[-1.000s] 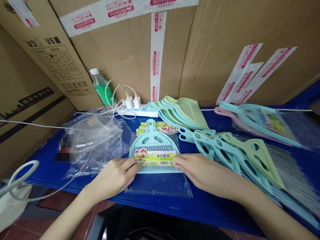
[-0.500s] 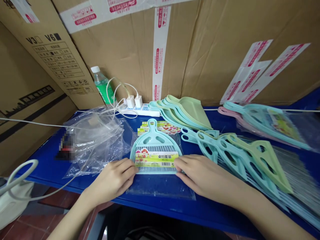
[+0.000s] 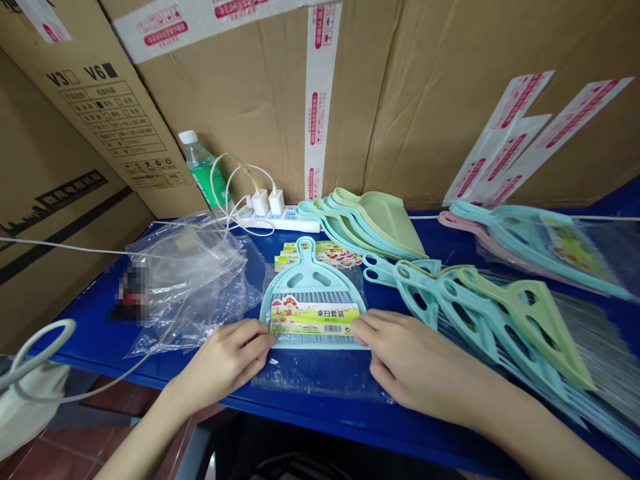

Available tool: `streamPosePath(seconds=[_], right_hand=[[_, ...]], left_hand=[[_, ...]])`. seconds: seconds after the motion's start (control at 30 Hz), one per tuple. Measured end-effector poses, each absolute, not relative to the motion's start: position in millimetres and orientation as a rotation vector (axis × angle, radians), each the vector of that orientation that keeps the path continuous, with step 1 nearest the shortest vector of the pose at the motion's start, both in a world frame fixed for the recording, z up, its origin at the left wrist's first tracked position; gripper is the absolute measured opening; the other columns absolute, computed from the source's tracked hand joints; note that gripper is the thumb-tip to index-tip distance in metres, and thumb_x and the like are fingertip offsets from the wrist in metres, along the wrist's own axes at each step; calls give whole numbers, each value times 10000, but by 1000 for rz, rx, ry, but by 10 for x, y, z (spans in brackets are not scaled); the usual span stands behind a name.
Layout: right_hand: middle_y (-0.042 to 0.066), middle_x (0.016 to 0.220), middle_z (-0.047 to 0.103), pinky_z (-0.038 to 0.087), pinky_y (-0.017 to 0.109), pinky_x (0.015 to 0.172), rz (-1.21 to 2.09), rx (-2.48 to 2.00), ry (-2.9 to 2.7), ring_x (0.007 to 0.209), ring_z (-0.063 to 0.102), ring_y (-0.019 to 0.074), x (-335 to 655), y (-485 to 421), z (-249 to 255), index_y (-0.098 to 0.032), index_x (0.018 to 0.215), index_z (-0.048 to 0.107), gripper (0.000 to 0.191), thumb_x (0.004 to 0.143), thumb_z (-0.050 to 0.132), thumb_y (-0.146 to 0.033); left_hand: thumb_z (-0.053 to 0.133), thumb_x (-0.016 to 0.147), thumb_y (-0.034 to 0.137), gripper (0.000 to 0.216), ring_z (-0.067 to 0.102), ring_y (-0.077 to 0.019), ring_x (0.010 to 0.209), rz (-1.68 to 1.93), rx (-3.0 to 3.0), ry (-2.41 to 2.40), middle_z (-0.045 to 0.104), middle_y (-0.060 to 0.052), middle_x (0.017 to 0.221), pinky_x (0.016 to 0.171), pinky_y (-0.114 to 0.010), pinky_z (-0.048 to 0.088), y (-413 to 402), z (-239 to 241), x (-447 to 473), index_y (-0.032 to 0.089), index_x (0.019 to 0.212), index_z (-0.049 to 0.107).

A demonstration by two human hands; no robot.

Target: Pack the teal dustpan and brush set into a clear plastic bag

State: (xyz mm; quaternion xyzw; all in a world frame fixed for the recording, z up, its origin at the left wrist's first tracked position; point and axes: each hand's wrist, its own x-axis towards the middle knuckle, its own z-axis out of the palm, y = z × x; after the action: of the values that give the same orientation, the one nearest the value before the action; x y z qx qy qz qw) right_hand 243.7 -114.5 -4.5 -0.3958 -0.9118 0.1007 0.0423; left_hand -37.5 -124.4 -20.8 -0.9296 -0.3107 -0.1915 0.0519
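Note:
A light-blue dustpan (image 3: 267, 300) lies on the table in front of me, handle pointing away, with a grey-bristled brush nested in it. Across the bristles sits a printed label card (image 3: 314, 317) with red mushrooms. Clear plastic film (image 3: 320, 375) spreads from under its front edge; whether it wraps the set I cannot tell. My left hand (image 3: 235, 353) is closed at the dustpan's front left corner. At the front right corner my right hand (image 3: 405, 357) has its fingers bent onto the edge of the card and pan. Its fingertips are partly hidden.
Clear plastic bags (image 3: 195, 287) are heaped on the left. Behind lie more label cards (image 3: 320, 252), stacked dustpans (image 3: 390, 223) and a power strip (image 3: 295, 223) beside a bottle (image 3: 205, 173). To the right are several brushes (image 3: 470, 313) and bagged sets (image 3: 530, 233). Cardboard boxes (image 3: 270, 107) stand behind.
My right hand has shifted slightly right, and its thumb has moved off the dustpan's front edge. My left hand stays at its corner. The view has moved a little.

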Motion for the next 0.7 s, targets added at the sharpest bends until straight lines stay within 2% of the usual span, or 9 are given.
streamPosePath(seconds=[0.17, 0.43, 0.7], right_hand=[[45, 782, 650, 438, 330, 662, 315, -1238, -2802, 740, 624, 227, 2468, -1152, -49, -189, 782, 562, 187, 718, 520, -19], [40, 810, 675, 422, 326, 661, 325, -1232, -2798, 743, 633, 215, 2513, -1144, -57, -188, 815, 608, 195, 826, 491, -33], [30, 780, 657, 408, 301, 614, 426, -1281, -2798, 698, 617, 195, 2553, -1157, 19, -185, 793, 595, 184, 811, 497, -30]], left_hand=[[334, 1002, 143, 252, 672, -163, 717, -552, -2763, -872, 678, -43, 832, 602, -273, 559, -1212, -202, -324, 145, 948, 580], [347, 1003, 122, 250, 688, -149, 751, -565, -2678, -844, 705, -38, 835, 663, -263, 566, -1245, -219, -322, 140, 958, 593], [347, 1000, 110, 240, 672, -154, 718, -525, -2729, -829, 686, -31, 820, 636, -271, 561, -1240, -196, -328, 133, 971, 584]])
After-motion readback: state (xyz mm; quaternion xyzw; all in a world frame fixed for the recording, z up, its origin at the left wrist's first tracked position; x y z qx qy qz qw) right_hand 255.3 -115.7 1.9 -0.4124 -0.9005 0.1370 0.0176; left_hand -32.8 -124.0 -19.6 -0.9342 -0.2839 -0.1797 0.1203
